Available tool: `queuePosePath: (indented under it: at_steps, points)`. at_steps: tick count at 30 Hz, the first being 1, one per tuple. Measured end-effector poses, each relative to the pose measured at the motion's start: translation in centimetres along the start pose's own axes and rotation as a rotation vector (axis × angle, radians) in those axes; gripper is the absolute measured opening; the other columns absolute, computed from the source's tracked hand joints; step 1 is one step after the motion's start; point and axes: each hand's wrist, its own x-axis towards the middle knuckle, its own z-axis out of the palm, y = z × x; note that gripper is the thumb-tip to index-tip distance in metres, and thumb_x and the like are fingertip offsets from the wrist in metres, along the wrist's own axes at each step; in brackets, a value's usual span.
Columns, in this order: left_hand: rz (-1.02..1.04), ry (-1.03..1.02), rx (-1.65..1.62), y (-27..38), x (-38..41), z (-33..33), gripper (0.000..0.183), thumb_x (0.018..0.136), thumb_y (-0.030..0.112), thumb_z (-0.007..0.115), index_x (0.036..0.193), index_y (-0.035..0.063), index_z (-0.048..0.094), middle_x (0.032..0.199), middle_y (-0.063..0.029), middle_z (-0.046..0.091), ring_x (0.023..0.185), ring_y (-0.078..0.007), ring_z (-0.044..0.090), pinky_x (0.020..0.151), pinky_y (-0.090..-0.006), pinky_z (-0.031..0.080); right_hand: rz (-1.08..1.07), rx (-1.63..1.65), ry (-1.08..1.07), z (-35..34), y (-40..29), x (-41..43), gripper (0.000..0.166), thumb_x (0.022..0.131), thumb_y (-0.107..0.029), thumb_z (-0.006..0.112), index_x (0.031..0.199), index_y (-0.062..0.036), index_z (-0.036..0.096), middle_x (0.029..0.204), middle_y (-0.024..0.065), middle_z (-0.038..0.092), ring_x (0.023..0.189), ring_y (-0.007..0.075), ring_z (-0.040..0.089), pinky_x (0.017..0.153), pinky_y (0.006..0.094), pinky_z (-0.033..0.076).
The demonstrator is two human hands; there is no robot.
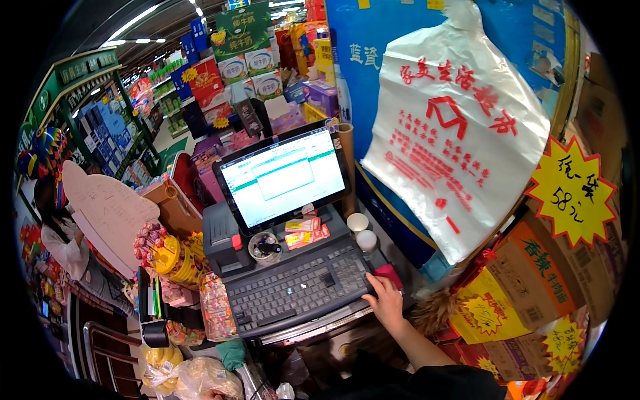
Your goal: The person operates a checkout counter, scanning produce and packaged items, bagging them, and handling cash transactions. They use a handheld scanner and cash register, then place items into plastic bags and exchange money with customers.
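Note:
My right hand [385, 299] rests at the right end of a black keyboard [300, 285], fingers over its edge, thumb apart, holding nothing. Just beyond the fingers lies a dark pink object [389, 276]. Above the keyboard stands a lit point-of-sale monitor [282, 175] with a window on its screen. At the bottom edge a small part of what seems to be my left hand [216, 395] shows against a clear plastic bag [207, 377] with pale contents; its grip is hidden. Beside that bag sits a bagged bunch of bananas [162, 367].
Left of the monitor is a receipt printer [225, 240]; a clear cup [265, 248] and price tags [305, 230] sit before it. White cups [366, 240] stand right. Lollipop tubs [172, 257] flank the counter. A plastic carrier bag [455, 130] hangs right. A person [67, 245] stands left.

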Motion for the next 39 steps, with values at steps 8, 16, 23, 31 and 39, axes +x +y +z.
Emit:
queuePosePath:
  at_steps: [8, 16, 23, 31, 39]
  points:
    - [0.008, 0.005, 0.0, 0.1, 0.0, 0.1, 0.017, 0.075, 0.0, 0.044, 0.084, 0.0013, 0.057, 0.075, -0.0106, 0.057, 0.063, -0.0196, 0.053, 0.059, -0.0316, 0.045, 0.003, -0.001, -0.005, 0.0, -0.1, 0.0, 0.058, 0.065, -0.018, 0.076, 0.12, -0.0172, 0.057, 0.101, 0.0083, 0.057, 0.087, 0.0299, 0.057, 0.069, 0.0372, 0.049]
    - [0.004, 0.015, 0.008, 1.1, -0.3, 0.9, 0.016, 0.077, 0.002, 0.044, 0.086, 0.0019, 0.058, 0.076, -0.0098, 0.057, 0.064, -0.0189, 0.053, 0.06, -0.0312, 0.045, 0.014, -0.002, 0.0, 0.1, -0.1, -0.1, 0.054, 0.066, -0.019, 0.075, 0.118, -0.018, 0.058, 0.101, 0.009, 0.057, 0.086, 0.0299, 0.057, 0.07, 0.0373, 0.049]
    - [0.009, 0.008, 0.011, 0.8, -0.6, 0.5, 0.016, 0.078, 0.003, 0.044, 0.087, 0.0025, 0.058, 0.077, -0.0091, 0.056, 0.066, -0.0182, 0.052, 0.062, -0.0308, 0.044, -0.004, -0.023, 0.004, 0.2, 0.1, -0.3, 0.054, 0.066, -0.02, 0.075, 0.117, -0.0178, 0.059, 0.1, 0.0088, 0.057, 0.085, 0.0297, 0.057, 0.069, 0.037, 0.049]
    - [0.072, 0.022, -0.025, -0.6, -0.6, -0.2, 0.016, 0.08, 0.004, 0.045, 0.089, 0.0031, 0.058, 0.078, -0.0083, 0.056, 0.068, -0.0174, 0.052, 0.064, -0.0304, 0.044, -0.022, 0.0, -0.052, -1.5, -1.7, 0.9, 0.072, 0.065, -0.015, 0.076, 0.13, -0.0094, 0.046, 0.111, 0.0115, 0.052, 0.095, 0.0315, 0.053, 0.078, 0.0391, 0.045]
    - [0.303, 0.123, -0.151, 1.4, -3.4, -0.7, 0.016, 0.082, 0.005, 0.045, 0.091, 0.0037, 0.058, 0.08, -0.0076, 0.056, 0.07, -0.0167, 0.051, 0.065, -0.03, 0.044, -0.265, 0.361, -0.165, 0.3, -12.4, 2.2, 0.056, 0.074, -0.015, 0.07, 0.125, -0.006, 0.048, 0.114, 0.0147, 0.053, 0.105, 0.0316, 0.051, 0.091, 0.0374, 0.042]
